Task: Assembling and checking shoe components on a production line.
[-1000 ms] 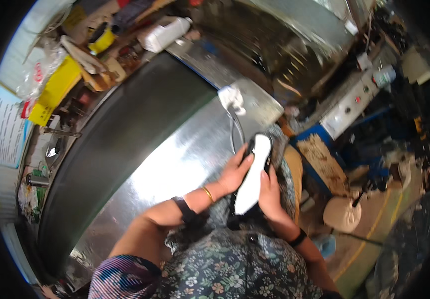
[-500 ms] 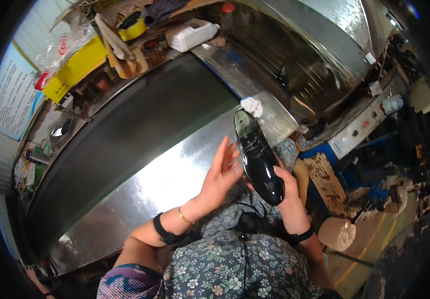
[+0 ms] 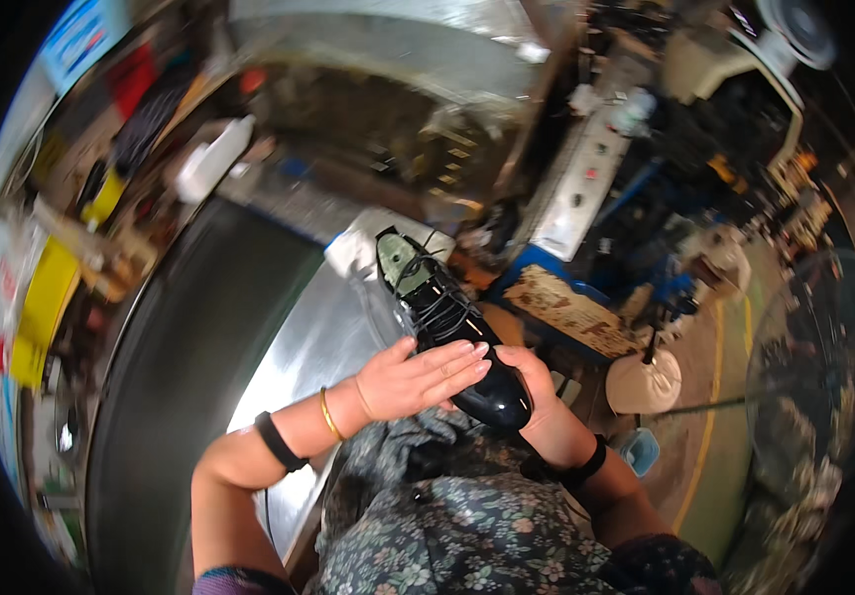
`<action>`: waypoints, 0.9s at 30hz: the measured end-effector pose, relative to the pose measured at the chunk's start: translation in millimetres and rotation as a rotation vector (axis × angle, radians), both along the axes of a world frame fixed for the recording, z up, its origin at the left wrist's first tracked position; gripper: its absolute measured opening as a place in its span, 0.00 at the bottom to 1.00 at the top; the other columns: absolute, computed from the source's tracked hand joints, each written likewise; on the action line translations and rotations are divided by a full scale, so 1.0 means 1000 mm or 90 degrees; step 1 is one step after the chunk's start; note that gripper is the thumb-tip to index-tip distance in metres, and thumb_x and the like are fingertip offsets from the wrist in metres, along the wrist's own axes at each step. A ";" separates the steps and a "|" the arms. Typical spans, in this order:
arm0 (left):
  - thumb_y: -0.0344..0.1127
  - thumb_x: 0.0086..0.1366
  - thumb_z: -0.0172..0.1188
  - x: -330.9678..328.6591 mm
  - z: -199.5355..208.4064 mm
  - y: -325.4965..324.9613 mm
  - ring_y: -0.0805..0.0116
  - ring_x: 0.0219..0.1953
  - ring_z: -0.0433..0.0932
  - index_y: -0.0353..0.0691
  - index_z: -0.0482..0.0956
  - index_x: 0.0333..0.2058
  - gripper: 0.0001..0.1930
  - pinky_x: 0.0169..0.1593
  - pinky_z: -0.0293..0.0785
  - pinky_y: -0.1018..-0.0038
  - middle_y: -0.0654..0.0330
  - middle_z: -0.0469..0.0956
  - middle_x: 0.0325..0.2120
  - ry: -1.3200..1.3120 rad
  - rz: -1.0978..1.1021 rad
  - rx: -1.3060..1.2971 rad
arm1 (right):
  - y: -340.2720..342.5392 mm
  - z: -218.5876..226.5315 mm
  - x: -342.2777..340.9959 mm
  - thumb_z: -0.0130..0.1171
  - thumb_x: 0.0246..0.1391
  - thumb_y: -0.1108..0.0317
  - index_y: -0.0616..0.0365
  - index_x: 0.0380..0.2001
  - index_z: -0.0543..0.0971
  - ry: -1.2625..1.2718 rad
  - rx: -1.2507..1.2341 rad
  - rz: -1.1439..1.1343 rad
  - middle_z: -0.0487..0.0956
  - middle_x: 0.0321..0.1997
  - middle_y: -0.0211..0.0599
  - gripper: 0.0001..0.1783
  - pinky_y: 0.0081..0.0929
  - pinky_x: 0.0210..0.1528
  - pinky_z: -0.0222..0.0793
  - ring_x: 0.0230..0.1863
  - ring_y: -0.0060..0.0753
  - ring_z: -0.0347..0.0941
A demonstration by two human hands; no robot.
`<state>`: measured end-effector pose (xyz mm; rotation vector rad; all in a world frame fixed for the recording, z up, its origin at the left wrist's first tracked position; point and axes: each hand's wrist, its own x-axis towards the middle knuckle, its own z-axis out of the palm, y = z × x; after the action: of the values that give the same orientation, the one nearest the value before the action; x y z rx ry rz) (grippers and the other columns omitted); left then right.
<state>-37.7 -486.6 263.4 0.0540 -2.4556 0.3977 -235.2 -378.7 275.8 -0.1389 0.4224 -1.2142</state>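
Observation:
A glossy black lace-up shoe [image 3: 455, 325] is held in front of my body, its toe pointing down toward me and to the right. Its opening shows a pale green insole. My right hand [image 3: 549, 412] grips the front part from the right, with the thumb on the upper. Across the shoe just below the laces lies my left hand [image 3: 416, 379], its fingers stretched out flat and touching the upper. The shoe's underside is hidden. A white crumpled cloth or paper [image 3: 348, 253] sits beyond the shoe on the bench corner.
A dark conveyor belt [image 3: 204, 342] runs along my left, beside a shiny metal bench top [image 3: 289, 342]. A white jug [image 3: 214, 159] and a yellow box [image 3: 46, 312] stand past it. To the right are a control panel [image 3: 574, 193], a round stool [image 3: 643, 383] and a blue container [image 3: 639, 451].
My left hand has moved from beside the shoe onto its upper. My view has turned to the right, and the shoe's laces now show more plainly.

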 end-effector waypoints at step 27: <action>0.41 0.62 0.61 0.001 -0.104 0.057 0.67 0.58 0.74 0.48 0.84 0.42 0.11 0.65 0.61 0.61 0.67 0.82 0.47 -0.224 0.052 0.482 | 0.018 0.129 -0.415 0.69 0.42 0.58 0.39 0.66 0.67 1.711 0.527 -0.226 0.63 0.72 0.39 0.43 0.44 0.64 0.63 0.61 0.54 0.69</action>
<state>-36.4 -429.6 158.9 0.4325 -2.8144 -0.5526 -649.8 -361.2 404.7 -0.9670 3.2198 -0.2299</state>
